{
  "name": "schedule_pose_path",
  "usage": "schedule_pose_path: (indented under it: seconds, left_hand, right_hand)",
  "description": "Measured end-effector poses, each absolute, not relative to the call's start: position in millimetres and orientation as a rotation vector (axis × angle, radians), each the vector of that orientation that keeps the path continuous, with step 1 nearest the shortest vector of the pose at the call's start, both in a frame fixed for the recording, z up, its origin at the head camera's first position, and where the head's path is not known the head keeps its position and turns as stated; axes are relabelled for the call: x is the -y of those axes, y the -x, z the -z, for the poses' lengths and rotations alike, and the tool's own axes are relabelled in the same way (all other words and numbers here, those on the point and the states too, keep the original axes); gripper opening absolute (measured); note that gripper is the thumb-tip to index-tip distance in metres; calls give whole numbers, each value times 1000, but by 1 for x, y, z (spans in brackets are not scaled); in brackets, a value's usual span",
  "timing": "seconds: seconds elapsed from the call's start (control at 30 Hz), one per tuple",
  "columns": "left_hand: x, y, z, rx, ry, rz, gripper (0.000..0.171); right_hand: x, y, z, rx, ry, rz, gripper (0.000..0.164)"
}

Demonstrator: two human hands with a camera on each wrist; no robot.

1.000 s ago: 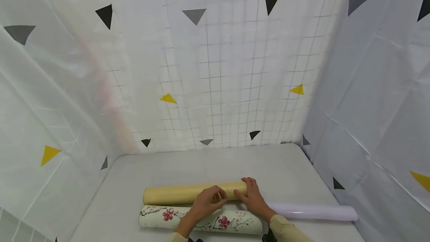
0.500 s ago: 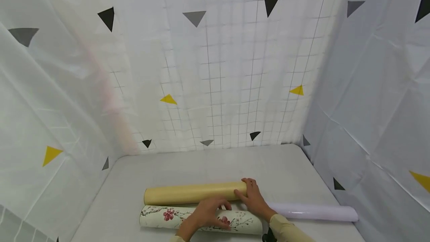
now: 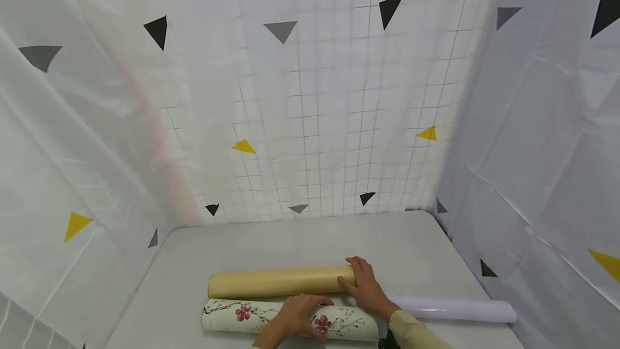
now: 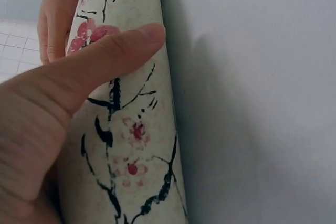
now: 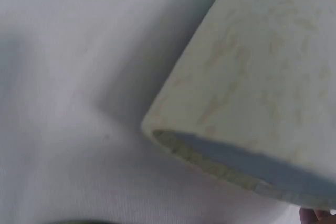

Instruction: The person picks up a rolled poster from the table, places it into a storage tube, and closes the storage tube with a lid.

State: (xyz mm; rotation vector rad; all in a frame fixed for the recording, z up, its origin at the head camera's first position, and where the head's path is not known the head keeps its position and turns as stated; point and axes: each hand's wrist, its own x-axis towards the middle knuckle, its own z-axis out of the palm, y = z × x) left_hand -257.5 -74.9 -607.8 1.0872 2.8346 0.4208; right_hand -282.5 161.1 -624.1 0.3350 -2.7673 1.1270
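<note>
Three paper rolls lie on the grey table (image 3: 290, 241). My left hand (image 3: 306, 310) grips the floral roll (image 3: 232, 314), nearest me; in the left wrist view its thumb (image 4: 105, 59) lies across the floral roll (image 4: 131, 145), with the fingers on the far side. Behind it lies the yellow roll (image 3: 271, 283). My right hand (image 3: 360, 281) holds that roll's right end, fingers curled over the top. The right wrist view shows the roll's open end (image 5: 220, 161) close up. A pale lilac roll (image 3: 455, 310) lies to the right, untouched.
White plastic sheets with black, grey and yellow triangles (image 3: 242, 147) hang on the left, back and right of the table. A wire grid (image 3: 339, 123) shows behind the back sheet. Bare table surface lies beyond the yellow roll.
My left hand has left the yellow roll and come back toward me onto the floral roll, which it now grips. The right hand has stayed on the yellow roll's end.
</note>
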Motion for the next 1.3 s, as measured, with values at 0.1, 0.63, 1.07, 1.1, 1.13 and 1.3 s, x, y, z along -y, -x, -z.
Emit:
schedule_pose_path:
  seconds: [0.1,0.63,1.07,1.1,1.13,1.3]
  left_hand:
    - [76,257,608,-2835,-1058,-420,79]
    - [82,267,606,-2926,-1202,-444,82]
    - [80,266,609,-2988,-1186,-435,83]
    - [81,266,609,-2989,-1183,-430,83]
    - [81,265,609,-2992,-1184,-422,84]
    - [81,267,610,-3017,-1209,-425,83]
  right_hand:
    - [-163,281,620,2740,-342,-1114,54]
    - [-200,299,615,2419,-429,-884,17]
    - [-266,292,600,3041,-640,-1248,38]
    - [-269,291,599,3072,-681,-1258,41]
    - [-272,290,600,3096,-753,-1220,43]
    - [-280,286,604,3131,-1005,-958,49]
